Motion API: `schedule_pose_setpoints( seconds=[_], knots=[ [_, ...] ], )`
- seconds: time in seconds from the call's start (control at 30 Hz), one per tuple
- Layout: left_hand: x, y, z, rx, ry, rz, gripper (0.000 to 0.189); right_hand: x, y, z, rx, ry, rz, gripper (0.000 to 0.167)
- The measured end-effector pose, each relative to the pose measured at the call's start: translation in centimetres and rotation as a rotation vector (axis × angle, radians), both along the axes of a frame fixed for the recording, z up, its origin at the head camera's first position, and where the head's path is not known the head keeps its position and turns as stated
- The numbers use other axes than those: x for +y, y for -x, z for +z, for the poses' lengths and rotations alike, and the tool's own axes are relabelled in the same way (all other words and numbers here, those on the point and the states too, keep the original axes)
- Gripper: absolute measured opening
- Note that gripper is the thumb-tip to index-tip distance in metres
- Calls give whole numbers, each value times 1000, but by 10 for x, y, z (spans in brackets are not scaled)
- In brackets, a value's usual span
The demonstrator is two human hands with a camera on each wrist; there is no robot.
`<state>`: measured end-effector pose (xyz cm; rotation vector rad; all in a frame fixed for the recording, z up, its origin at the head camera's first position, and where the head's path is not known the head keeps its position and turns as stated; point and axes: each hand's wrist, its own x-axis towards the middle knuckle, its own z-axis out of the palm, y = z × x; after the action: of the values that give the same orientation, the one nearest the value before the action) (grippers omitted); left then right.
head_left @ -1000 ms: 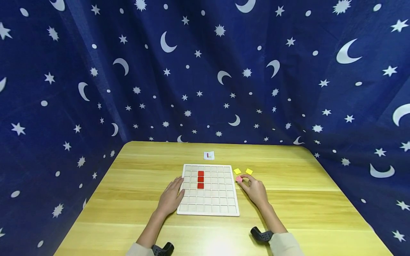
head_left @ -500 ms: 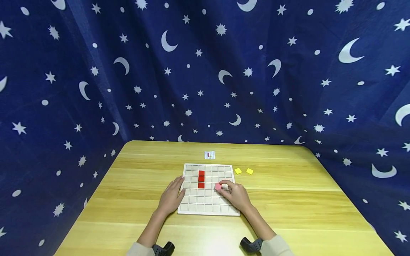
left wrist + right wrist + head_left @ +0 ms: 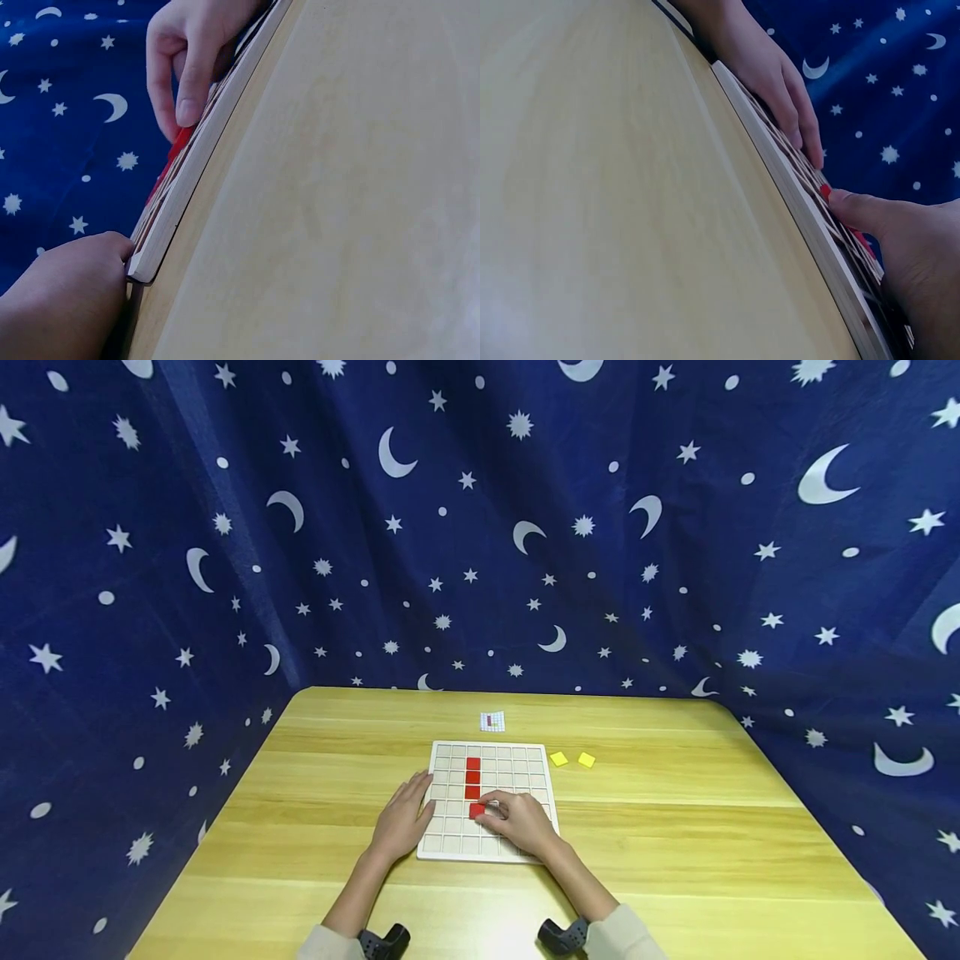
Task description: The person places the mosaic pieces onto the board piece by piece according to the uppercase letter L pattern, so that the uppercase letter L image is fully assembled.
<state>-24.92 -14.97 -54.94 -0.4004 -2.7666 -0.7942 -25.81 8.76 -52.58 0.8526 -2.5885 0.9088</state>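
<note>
A white grid board lies on the wooden table, with three red square tiles in one column of its cells. My right hand is over the board and pinches another red tile between thumb and fingers, just below that column. In the left wrist view, this tile shows under the fingertips, right at the board's surface. My left hand rests flat along the board's left edge, fingers straight and touching the rim.
Two yellow square tiles lie on the table right of the board's upper corner. Behind the board is a small printed grid card with coloured cells. A dark blue curtain with moons and stars hangs beyond the table.
The right hand has carried the red tile from the table right of the board leftward across it, to just below the red column. The left hand has stayed at the left edge.
</note>
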Motion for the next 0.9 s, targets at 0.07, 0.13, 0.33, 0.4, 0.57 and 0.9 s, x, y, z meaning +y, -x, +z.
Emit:
schedule_pose_setpoints(
  seconds=[0.07, 0.13, 0.33, 0.4, 0.57, 0.9],
  knots=[
    [0, 0, 0, 5, 6, 1, 49, -3, 0, 0, -8, -2, -3, 26],
    [0, 0, 0, 4, 8, 2, 49, -6, 0, -1, -3, -7, -12, 27],
    [1, 0, 1, -12, -1, 3, 49, -10, 0, 0, 22, -20, -28, 26],
    [1, 0, 1, -12, -1, 2, 49, -11, 0, 1, 23, -22, -32, 26],
    [0, 0, 1, 0, 1, -3, 49, -11, 1, 1, 7, -28, -44, 26],
    [1, 0, 0, -4, 4, -1, 49, -6, 3, 4, 5, 21, -30, 28]
  ],
)
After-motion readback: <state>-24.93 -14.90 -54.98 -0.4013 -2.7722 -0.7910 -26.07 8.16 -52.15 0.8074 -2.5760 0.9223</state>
